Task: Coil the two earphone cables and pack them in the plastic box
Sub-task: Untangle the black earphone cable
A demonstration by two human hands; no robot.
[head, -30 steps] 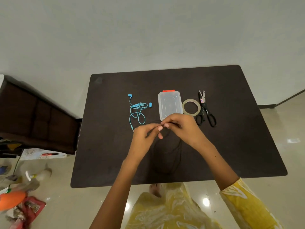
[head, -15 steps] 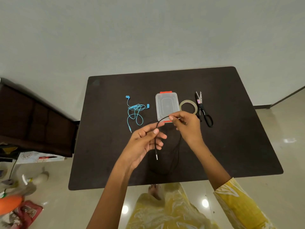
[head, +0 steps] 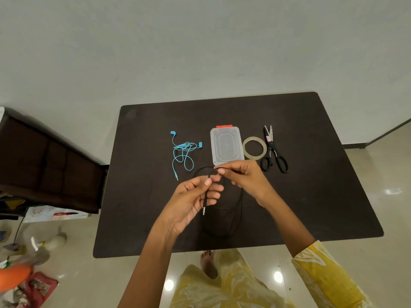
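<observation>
A black earphone cable [head: 239, 203] hangs between my hands over the dark table [head: 142, 196]. My left hand [head: 191, 201] pinches it near the plug, which dangles below the fingers. My right hand [head: 244, 176] pinches the cable a little higher and arches a loop over to the left. The rest droops in a long loop to the table. A tangled blue earphone cable [head: 183, 152] lies left of the clear plastic box [head: 225, 145], which is closed with a red latch at its far end.
A tape roll [head: 254, 148] and black scissors [head: 274, 152] lie right of the box. A dark cabinet [head: 44, 165] stands left of the table. Clutter covers the floor at lower left. My foot [head: 208, 263] shows under the near table edge.
My hands were together at the cable; they have drawn apart. A loop now arches over my left fingers, and the plug hangs free below my left hand.
</observation>
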